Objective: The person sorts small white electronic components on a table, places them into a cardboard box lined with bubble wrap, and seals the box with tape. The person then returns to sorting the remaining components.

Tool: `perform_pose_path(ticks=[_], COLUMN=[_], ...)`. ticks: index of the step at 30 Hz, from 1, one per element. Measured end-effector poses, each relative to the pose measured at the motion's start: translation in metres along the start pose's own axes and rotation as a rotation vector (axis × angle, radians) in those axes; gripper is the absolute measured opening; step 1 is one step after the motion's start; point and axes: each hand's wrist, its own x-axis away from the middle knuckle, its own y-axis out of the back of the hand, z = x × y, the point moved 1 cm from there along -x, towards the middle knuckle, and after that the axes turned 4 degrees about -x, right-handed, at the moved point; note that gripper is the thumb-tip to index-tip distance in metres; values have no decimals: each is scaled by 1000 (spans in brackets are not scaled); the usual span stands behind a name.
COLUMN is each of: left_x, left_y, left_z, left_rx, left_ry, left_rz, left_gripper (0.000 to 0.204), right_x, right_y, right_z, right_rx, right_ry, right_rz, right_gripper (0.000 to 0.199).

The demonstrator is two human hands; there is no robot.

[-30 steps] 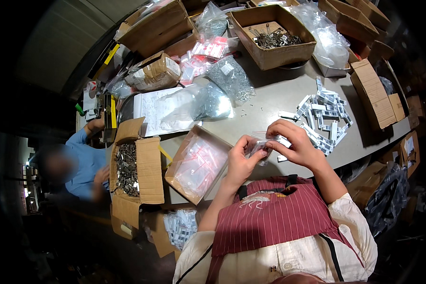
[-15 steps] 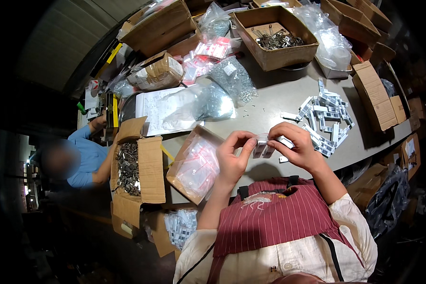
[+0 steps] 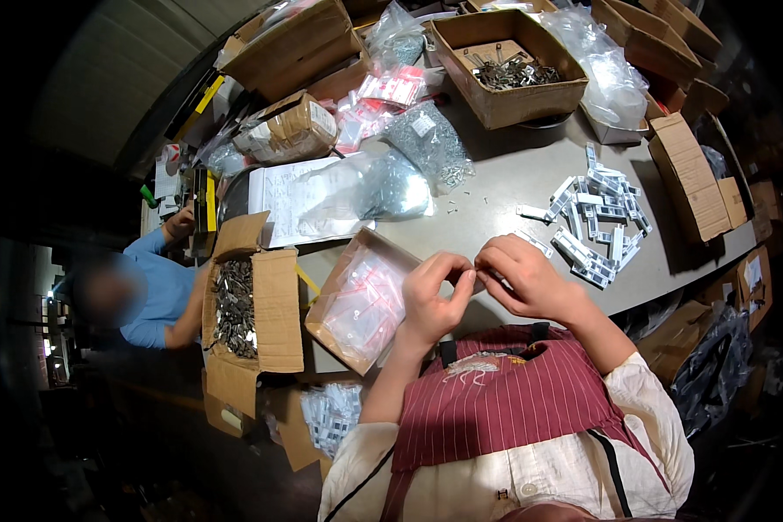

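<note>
My left hand [image 3: 439, 291] and my right hand [image 3: 524, 274] meet over the table's near edge, thumbs and forefingers pinched together. Between them is the small clear zip bag seen a moment ago; the fingers now hide nearly all of it and its contents. Just beyond my right hand lies a loose pile of white-and-grey slotted plastic parts [image 3: 596, 213]. Left of my left hand, an open carton [image 3: 326, 326] holds clear bags with red lines [image 3: 365, 304].
A carton of metal clips [image 3: 278, 313] stands further left, near a co-worker in blue [image 3: 161, 287]. Filled bags [image 3: 332, 418] lie below it. At the back are a box of metal parts [image 3: 505, 104], bags of screws [image 3: 426, 139] and written sheets [image 3: 278, 204].
My hands have drawn together and turned, fingertips now meeting. The bag and the grey-white pieces in it, visible between them before, have become hidden.
</note>
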Motion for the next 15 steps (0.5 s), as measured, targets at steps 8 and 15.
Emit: perform_pose_path(ticks=[8,15], left_x=[17,63], left_y=[35,70], left_z=[12,21], left_rx=[61,291], left_ry=[175,460], left_rz=[-103,-182], left_gripper=[6,7], right_x=[-12,-9], right_y=[-8,-43], right_z=[2,-6], right_rx=[51,-58], right_ry=[121,156], right_rz=[55,197], right_gripper=[22,18])
